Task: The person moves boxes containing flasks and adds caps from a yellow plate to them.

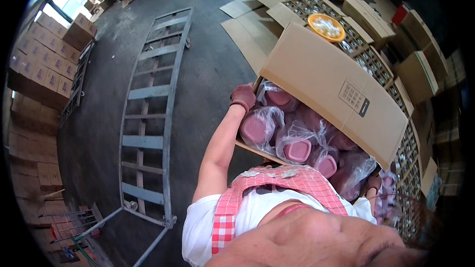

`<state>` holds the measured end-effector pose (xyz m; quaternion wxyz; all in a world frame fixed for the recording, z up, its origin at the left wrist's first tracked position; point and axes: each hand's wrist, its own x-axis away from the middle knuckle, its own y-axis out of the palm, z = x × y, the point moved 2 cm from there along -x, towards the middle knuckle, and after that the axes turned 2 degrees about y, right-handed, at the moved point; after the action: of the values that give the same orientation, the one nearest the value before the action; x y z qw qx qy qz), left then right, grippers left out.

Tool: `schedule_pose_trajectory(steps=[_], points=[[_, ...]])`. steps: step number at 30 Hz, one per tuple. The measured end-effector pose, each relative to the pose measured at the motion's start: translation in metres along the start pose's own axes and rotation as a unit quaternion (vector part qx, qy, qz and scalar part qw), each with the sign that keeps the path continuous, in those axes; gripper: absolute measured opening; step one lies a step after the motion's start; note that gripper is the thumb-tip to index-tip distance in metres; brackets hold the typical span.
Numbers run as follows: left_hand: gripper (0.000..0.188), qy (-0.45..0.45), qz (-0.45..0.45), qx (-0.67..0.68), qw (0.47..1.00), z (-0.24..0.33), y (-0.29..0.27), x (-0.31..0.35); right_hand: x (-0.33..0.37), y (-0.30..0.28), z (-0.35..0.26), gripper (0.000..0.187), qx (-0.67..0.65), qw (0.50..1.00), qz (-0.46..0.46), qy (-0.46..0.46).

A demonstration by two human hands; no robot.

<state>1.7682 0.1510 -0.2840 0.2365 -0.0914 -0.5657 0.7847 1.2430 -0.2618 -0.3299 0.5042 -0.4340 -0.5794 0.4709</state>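
I hold a large open cardboard box (326,84) in front of my body, its long flap standing up on the far side. Inside lie several pink rounded containers (297,150), wrapped in clear plastic bags. My left hand (243,96), in a dark reddish glove, is closed on the box's left end. At the right end my right hand (374,184), gloved alike, is closed at the box's near corner; its fingers are partly hidden. The bottom of the box is out of sight.
To the left a long metal frame cart (146,94) on wheels stands on the dark floor. Stacked cartons (42,69) line the far left. Beyond the box, open divided cartons (302,9) hold rows of glassy pieces, with an orange basin (326,26) of white items on top.
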Motion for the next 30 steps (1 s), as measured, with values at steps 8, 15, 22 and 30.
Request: schedule_pose_trajectory(steps=[8,15,22,30], points=[[0.020,-0.086,-0.021,0.008,0.996,-0.129,-0.039,-0.156,-0.027,0.042,-0.244,0.023,0.245,0.966,-0.001,-0.086],[0.022,-0.125,-0.074,-0.027,0.989,-0.248,-0.009,-0.255,-0.075,0.085,-0.415,0.022,0.169,0.977,-0.030,-0.123],[0.020,-0.084,-0.015,-0.060,0.995,-0.313,-0.095,-0.442,0.034,0.068,-0.601,0.027,-0.078,0.996,-0.032,0.017],[0.021,0.011,0.014,-0.148,0.989,-0.385,-0.096,-0.619,0.025,0.115,-0.749,0.025,-0.126,0.986,-0.047,0.096]])
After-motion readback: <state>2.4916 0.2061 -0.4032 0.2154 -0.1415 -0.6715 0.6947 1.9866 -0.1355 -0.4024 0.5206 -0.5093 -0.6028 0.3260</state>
